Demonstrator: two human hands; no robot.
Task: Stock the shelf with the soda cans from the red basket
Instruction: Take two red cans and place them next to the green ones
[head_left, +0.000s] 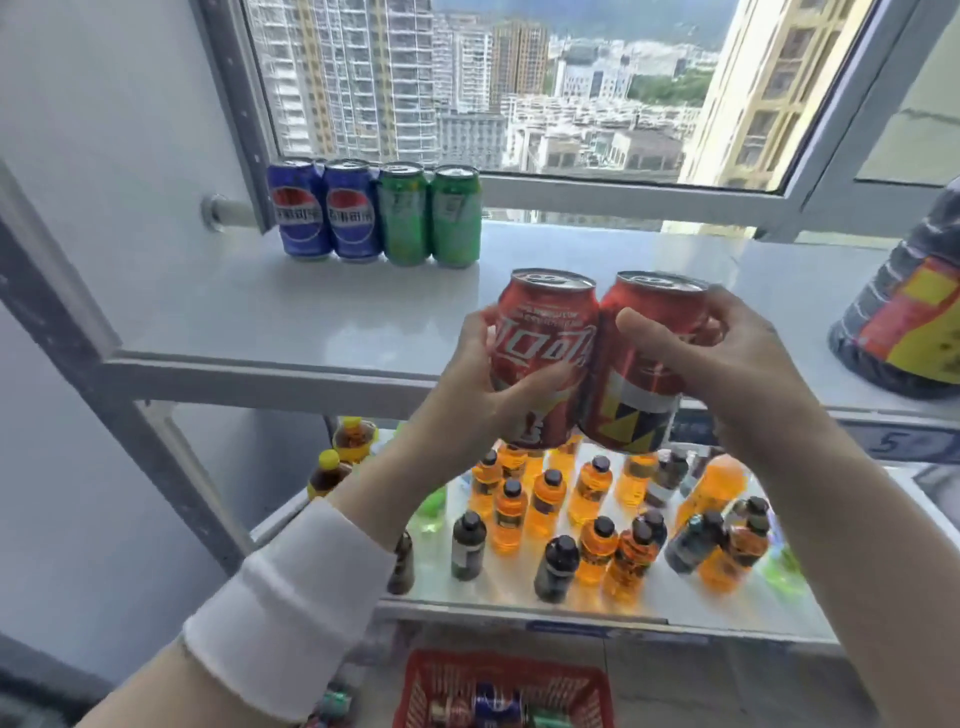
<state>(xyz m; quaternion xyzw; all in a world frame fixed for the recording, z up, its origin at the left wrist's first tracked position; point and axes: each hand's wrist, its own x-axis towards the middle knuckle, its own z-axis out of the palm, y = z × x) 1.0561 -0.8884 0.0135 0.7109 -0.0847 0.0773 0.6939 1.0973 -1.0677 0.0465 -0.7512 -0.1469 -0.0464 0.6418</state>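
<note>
My left hand (483, 384) grips a red cola can (545, 332), and my right hand (727, 358) grips a second red can (644, 374) with a yellow and black pattern. Both cans are upright, side by side and touching, held in the air just above the front edge of the white top shelf (311, 312). At the back left of that shelf stand two blue cans (327, 213) and two green cans (431, 215) in a row. The red basket (498, 691) sits on the floor below, with several cans inside.
A large dark bottle (904, 312) with a red and yellow label stands at the shelf's right end. The lower shelf (727, 603) carries several orange and dark bottles. A window frame (597, 192) runs behind the top shelf.
</note>
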